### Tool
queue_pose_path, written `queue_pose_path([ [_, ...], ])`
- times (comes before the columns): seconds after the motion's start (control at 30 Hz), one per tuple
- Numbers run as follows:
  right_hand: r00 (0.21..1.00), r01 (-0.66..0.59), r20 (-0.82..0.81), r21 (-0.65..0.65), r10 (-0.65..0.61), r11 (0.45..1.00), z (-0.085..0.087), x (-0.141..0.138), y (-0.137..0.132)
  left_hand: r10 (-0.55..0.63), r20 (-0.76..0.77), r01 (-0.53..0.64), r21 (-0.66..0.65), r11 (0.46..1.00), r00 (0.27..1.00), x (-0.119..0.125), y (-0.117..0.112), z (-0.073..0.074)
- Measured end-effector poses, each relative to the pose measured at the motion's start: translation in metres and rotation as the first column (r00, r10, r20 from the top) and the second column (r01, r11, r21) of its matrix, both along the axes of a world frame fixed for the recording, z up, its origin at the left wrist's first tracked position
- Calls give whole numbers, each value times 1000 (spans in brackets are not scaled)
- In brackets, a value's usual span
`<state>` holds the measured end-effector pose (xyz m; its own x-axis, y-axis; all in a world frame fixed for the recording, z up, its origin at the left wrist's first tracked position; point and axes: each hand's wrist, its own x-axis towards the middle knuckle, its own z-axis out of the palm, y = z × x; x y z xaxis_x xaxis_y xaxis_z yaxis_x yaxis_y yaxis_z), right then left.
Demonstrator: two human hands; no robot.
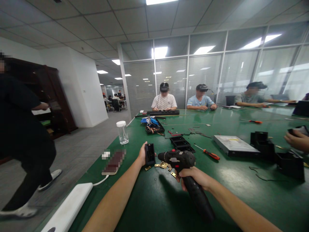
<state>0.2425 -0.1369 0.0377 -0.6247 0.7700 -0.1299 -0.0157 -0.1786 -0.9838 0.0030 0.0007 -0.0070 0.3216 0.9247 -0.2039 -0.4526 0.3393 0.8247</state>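
My left hand (143, 156) is closed around the side of a black, open-faced plastic case (150, 154), held tilted up above the green table. In my right hand (193, 177) is a black cordless drill (180, 159), gripped by its handle. The drill's nose points left at the case's right side; I cannot tell whether the bit touches it. Several small brass plates (164, 165) lie on the table below the case and the drill. Just behind the drill are black plastic frames (181, 143).
On the left stand a clear jar (123, 132), a phone (114, 163) and a white power strip (69, 207). To the right lie an orange screwdriver (211, 155), a disc drive (235, 145) and black boxes (289, 163). Several people sit around the table; another person (24, 129) walks at left.
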Motion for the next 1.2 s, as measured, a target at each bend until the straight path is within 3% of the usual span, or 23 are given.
queue_pose_path([
  [1.2, 1000, 9, 17, 16, -10, 1000, 2, -1, -2, 51, 5, -51, -31, 998, 999, 4, -6, 7],
])
